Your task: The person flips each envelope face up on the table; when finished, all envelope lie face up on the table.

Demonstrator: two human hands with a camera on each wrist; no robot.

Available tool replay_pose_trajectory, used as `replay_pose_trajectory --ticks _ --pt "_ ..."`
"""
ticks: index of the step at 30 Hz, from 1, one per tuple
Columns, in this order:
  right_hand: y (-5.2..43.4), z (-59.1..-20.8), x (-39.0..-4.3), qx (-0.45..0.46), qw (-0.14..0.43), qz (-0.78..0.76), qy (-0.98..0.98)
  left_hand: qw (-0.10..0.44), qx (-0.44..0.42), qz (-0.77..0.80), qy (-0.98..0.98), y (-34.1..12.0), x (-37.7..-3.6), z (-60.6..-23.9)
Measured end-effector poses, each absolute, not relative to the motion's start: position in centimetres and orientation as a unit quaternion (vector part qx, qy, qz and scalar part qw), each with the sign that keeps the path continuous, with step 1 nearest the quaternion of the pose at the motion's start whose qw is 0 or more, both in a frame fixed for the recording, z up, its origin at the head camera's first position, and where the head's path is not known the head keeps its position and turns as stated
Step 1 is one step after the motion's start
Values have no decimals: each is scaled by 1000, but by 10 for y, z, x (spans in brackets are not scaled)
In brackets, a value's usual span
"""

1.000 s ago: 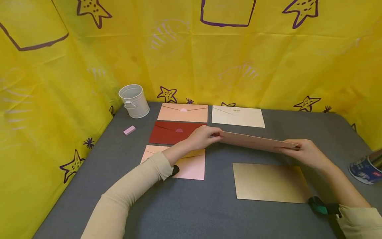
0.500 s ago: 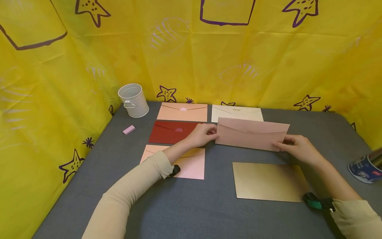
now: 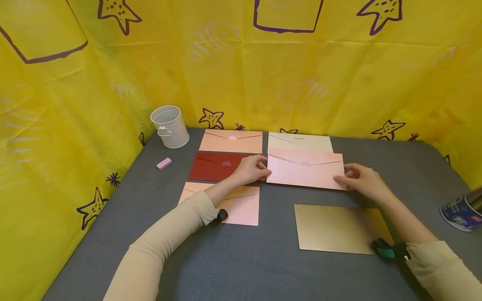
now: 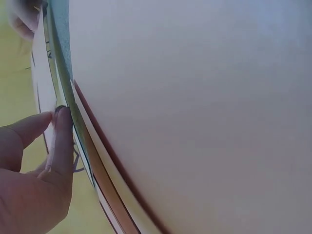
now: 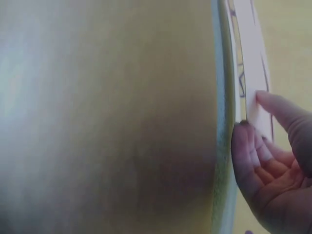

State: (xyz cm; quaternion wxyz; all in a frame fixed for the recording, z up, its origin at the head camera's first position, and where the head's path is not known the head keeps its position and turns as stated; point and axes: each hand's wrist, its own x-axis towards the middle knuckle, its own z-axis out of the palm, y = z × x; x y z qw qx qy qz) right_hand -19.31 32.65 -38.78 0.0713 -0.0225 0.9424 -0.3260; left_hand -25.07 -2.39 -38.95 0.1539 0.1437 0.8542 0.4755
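A pink envelope (image 3: 305, 172), flap side facing me, is held between both hands just in front of a cream envelope (image 3: 299, 143), whose lower edge it covers. My left hand (image 3: 249, 169) pinches its left edge, above the right end of a red envelope (image 3: 211, 168). On the opposite edge, my right hand (image 3: 362, 179) pinches with thumb and fingers. In the left wrist view the left hand (image 4: 36, 180) has finger and thumb on the envelope (image 4: 45, 83). The right wrist view shows the right hand (image 5: 273, 180) gripping the envelope (image 5: 254, 68) likewise.
A peach envelope (image 3: 230, 145) lies at the back left, and a lighter pink one (image 3: 241, 211) lies under my left forearm. A gold envelope (image 3: 335, 230) is below my right hand. Around them stand a white bucket (image 3: 171, 127), a pink eraser-like block (image 3: 164, 163) and a blue can (image 3: 460, 213).
The pink envelope has turned from nearly edge-on to showing its flap side, and has shifted left. My right hand has moved left with it; my left hand has barely moved.
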Motion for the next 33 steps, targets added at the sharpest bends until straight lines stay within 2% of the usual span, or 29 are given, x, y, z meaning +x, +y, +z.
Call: replay_pose_trajectory --ticks 4,11,21,33 --pt "323 -389 -196 -15 81 -321 943 161 138 454 865 -23 -248 -389" --pt "319 -389 -197 -30 76 -282 956 136 173 383 897 -22 -246 -389" --pt "315 -386 -197 -34 68 -258 963 144 185 385 893 -19 -244 -389" --pt "315 -387 -194 -51 55 -248 966 125 219 355 900 -17 -242 -389"
